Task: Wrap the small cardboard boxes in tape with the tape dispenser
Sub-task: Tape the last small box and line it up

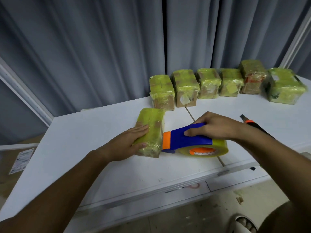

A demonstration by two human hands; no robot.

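Yellowish tape already covers the box (150,132) nearest me on the white worktop (104,165). Left hand (129,142) lies flat on top with fingers straight and thumb on the near side, pinning it down. Right hand (213,126) has its grip curled around the blue tape dispenser (188,140), nose touching the box's side. Further back, six wrapped boxes (218,84) line up by the curtain, so this looks like the last one, nearly finished.

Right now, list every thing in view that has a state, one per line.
Yellow-taped cardboard box under the left hand: wrapped, lying flat on the white table.
Blue and orange tape dispenser: gripped, its orange end against the box.
Clear tape roll: mounted in the dispenser.
Left hand: pressing flat on the box.
Right hand: gripping the dispenser.
Six taped boxes at the back: wrapped, in a row.
Orange and black utility knife: lying on the table.
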